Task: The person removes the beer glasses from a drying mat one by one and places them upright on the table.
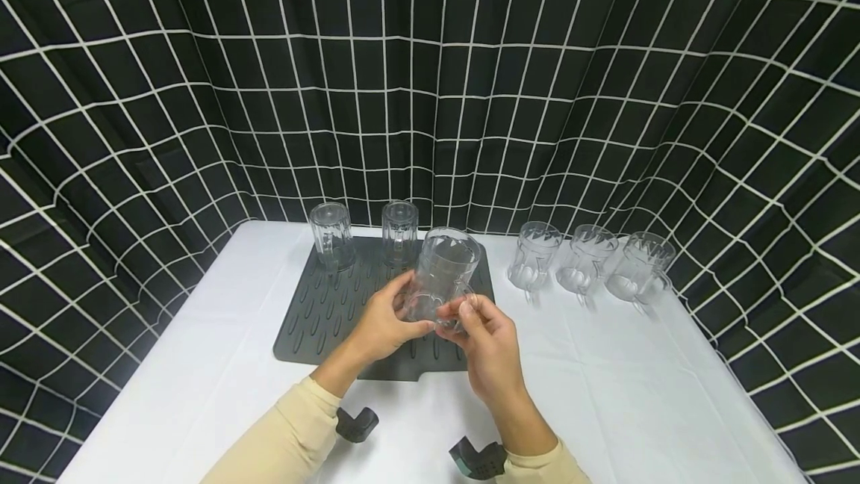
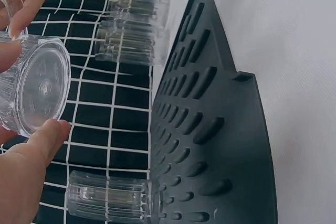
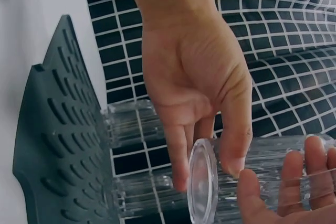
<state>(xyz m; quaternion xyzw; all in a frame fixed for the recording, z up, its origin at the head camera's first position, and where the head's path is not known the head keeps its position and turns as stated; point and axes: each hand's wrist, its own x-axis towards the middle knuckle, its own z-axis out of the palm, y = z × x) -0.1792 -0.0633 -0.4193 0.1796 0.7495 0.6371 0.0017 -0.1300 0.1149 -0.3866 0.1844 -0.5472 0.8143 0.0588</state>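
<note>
Both hands hold a clear glass mug (image 1: 445,264) above a dark grey drying mat (image 1: 316,320). It is tilted, with its rim up and away from me and its round base (image 2: 44,87) low. My left hand (image 1: 384,323) grips the mug's lower left side, the thumb near the base. On the other side, my right hand (image 1: 489,342) pinches it low down by the handle, fingers curled. The right fingertips are partly hidden behind the glass in the right wrist view. Two more glass mugs, one at the left (image 1: 332,237) and one nearer the middle (image 1: 400,234), stand upside down on the mat's far part.
Three clear mugs (image 1: 534,256) (image 1: 587,260) (image 1: 638,267) stand rim up in a row on the white tablecloth (image 1: 605,394), right of the mat. Black cloth with a white grid (image 1: 416,95) hangs behind and at both sides.
</note>
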